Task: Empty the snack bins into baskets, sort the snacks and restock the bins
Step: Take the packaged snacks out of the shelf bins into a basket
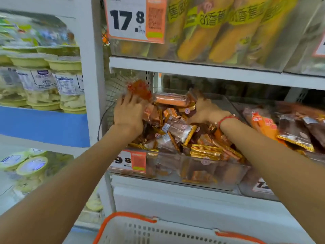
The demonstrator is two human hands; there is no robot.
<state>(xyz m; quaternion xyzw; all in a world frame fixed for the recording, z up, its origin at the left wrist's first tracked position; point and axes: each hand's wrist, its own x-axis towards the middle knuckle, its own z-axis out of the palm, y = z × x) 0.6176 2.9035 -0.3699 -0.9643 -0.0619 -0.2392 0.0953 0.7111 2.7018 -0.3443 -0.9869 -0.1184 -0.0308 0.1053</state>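
Single head view, aimed forward and slightly down, close to the shelf (193, 66); clear snack bin (202, 166) dead centre, basket (133, 219) rim at 6 o'clock.

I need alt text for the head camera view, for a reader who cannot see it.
Two hands reach into a clear bin heaped with snack packets: the left hand grips an orange packet, the right hand digs into the heap. A white basket with orange handles waits below.
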